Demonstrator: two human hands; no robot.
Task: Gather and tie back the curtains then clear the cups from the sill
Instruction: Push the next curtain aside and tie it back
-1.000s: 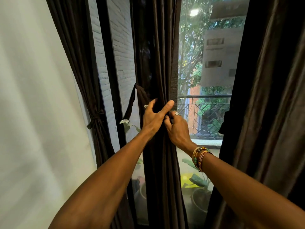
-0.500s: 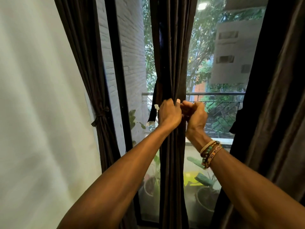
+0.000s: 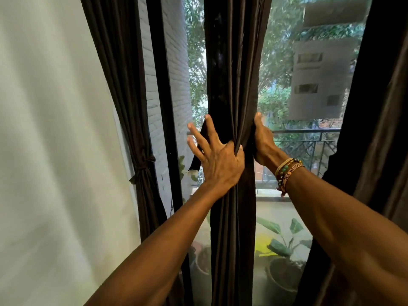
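A dark brown middle curtain (image 3: pixel 231 85) hangs bunched in front of the window. My left hand (image 3: pixel 217 160) presses on its left side with straight, spread fingers, the thumb dug into a fold. Under those fingers a dark tie strap (image 3: pixel 195 161) with a white tag hangs loose. My right hand (image 3: pixel 262 140) grips the curtain's right edge, thumb up, its fingers hidden behind the cloth. At the left, another curtain (image 3: pixel 123 85) is bound by a knotted tie (image 3: pixel 143 166). No cups or sill are in view.
A loose dark curtain (image 3: pixel 379 140) fills the right side. A white wall (image 3: pixel 55 151) is on the left, with a black window frame (image 3: pixel 163 96) beside it. Through the glass I see potted plants (image 3: pixel 284 268) and a balcony railing (image 3: pixel 309 131).
Both hands were fisted together at the curtain's front. They have parted to its two sides, and my left hand has spread its fingers.
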